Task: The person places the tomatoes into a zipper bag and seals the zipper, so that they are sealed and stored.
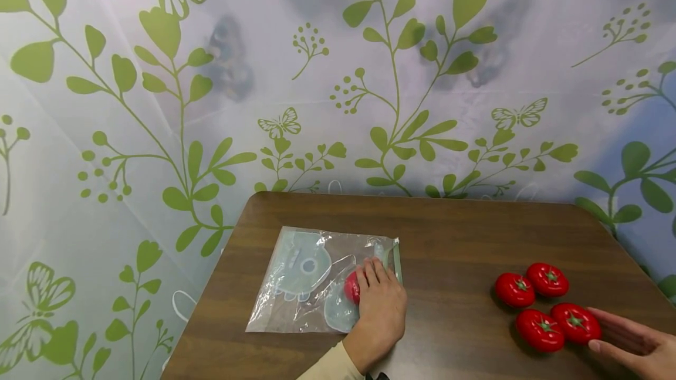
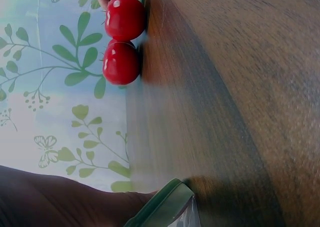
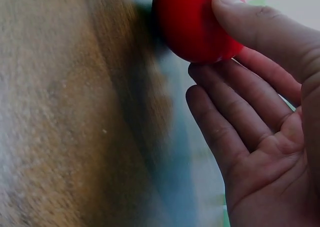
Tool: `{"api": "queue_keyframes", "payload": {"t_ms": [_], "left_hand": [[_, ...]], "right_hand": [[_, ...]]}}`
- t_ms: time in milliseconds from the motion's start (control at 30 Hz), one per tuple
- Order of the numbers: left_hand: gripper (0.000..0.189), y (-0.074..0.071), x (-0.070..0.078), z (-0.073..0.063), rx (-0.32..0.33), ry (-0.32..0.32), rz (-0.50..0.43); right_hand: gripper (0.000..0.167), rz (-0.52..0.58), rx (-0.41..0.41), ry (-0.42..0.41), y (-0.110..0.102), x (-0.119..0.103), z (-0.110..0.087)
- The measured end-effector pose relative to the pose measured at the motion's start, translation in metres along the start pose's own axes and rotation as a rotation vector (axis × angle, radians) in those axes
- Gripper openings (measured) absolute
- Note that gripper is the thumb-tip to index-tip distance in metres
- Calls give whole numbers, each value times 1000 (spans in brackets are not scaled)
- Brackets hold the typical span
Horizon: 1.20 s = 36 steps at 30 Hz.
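Observation:
My left hand [image 1: 377, 309] lies palm down over a clear plastic bag [image 1: 264, 315], its fingers bent over a red round thing [image 1: 352, 287]. Most of that red thing is hidden under the hand. Pale blue printed shapes [image 1: 302, 268] mark the bag, and a green strip [image 2: 162, 204] edges its right side. At the table's right, my right hand [image 1: 636, 342] holds the nearest right tomato [image 1: 575, 322] between thumb and fingers. In the right wrist view the thumb presses on the red skin while the lower fingers stretch out below it.
Three more shiny red tomatoes with green tops, such as the far one [image 1: 547, 280], sit close beside the held one. The brown wooden table [image 1: 449, 233] ends at a hanging cloth [image 1: 317, 75] printed with green leaves and butterflies.

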<state>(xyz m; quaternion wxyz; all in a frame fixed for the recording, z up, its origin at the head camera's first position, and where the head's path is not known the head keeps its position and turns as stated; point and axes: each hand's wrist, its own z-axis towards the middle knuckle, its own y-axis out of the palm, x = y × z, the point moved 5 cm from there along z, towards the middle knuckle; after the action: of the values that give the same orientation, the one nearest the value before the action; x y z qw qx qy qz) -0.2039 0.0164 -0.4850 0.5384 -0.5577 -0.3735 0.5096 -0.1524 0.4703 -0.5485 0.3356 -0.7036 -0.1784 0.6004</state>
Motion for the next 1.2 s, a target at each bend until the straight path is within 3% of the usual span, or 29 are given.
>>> {"api": "queue_keyframes", "payload": {"t_ms": [133,533,800,967,1200], "left_hand": [[64,0,0,0,9,-3,-1],[67,0,0,0,-3,4,0],[66,1,0,1,-16,-2,-6],[67,0,0,1,-20,-2,-6],[68,-1,0,0,-9,4,-8]], "right_hand": [[86,33,7,-14,0,-1,-1],[88,-13,-42,0,1,-1,-1],[90,-12,-2,-52,5,-6,-3],[86,-42,31,-55,5,-8,-2],[86,-3,61,-41,3,0,-5]]}}
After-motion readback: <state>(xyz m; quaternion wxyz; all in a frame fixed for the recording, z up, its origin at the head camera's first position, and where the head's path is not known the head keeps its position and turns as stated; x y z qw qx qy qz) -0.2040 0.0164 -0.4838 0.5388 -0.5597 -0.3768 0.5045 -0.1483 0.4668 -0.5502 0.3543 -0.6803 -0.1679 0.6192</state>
